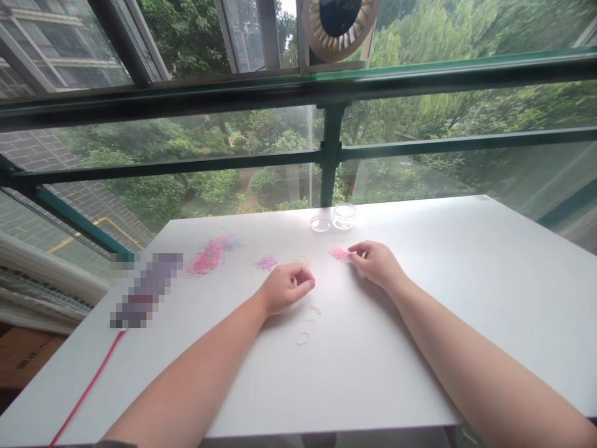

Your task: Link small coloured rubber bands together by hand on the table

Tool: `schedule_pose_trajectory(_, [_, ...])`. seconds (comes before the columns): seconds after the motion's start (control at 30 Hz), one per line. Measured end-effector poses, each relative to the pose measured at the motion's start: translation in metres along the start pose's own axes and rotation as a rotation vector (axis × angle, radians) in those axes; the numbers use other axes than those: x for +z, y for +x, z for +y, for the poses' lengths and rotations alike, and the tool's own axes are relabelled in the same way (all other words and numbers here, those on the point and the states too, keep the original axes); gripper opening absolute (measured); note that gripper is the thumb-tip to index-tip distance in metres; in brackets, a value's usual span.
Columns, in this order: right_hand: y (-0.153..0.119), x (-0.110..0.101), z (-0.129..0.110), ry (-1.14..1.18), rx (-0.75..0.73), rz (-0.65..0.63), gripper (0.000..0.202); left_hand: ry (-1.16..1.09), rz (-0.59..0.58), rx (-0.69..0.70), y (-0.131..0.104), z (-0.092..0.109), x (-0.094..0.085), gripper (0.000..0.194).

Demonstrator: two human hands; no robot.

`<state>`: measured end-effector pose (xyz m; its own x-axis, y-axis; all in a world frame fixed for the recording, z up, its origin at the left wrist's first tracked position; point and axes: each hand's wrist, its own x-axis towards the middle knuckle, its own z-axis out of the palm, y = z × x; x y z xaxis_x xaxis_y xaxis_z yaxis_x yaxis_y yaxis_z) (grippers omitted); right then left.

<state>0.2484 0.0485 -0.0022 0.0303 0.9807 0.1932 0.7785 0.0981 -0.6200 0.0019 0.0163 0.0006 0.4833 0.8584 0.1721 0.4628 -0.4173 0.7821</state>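
Observation:
My left hand (288,288) is over the middle of the white table (396,373), thumb and fingertips pressed together; anything between them is too small to make out. Just behind it lies a small pale yellow pile (302,261), partly covered. My right hand (370,260) touches the right edge of a small pink pile (337,253) with closed fingertips, their contents unclear. A purple-pink pile (266,263) sits left of the yellow one. Farther left spreads a larger pile of pink and blue bands (209,255). Nearer me are a pink loop (303,338) and a narrow loop (316,310).
At the table's back edge stand a clear round container (344,216) and a shallow clear lid (321,224). A blurred-out dark object (149,289) lies at the left, with a red cable (88,386) running toward me. A fan (339,28) is beyond, by the window railing.

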Motion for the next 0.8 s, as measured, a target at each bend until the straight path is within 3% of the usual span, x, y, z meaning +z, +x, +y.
schedule_pose_trajectory(0.13, [-0.002,-0.003,-0.003,0.05,0.009,0.054,0.027,0.053,-0.048,-0.016,0.0,0.004,-0.002,0.016])
schedule_pose_trajectory(0.3, [-0.011,-0.003,-0.013,0.091,-0.115,0.056,0.023,0.18,-0.228,-0.012,-0.003,0.013,-0.009,0.013])
schedule_pose_trajectory(0.47, [-0.025,-0.004,-0.026,0.048,-0.339,-0.229,0.022,0.195,-0.418,-0.034,-0.007,0.02,-0.019,0.016])
schedule_pose_trajectory(0.6, [-0.033,-0.005,-0.035,-0.004,-0.444,-0.484,0.018,0.233,-0.458,-0.035,-0.008,0.025,-0.023,0.03])
schedule_pose_trajectory(0.8, [-0.043,-0.002,-0.045,-0.044,-0.535,-0.632,0.03,0.318,-0.536,-0.135,-0.01,0.034,-0.027,0.041])
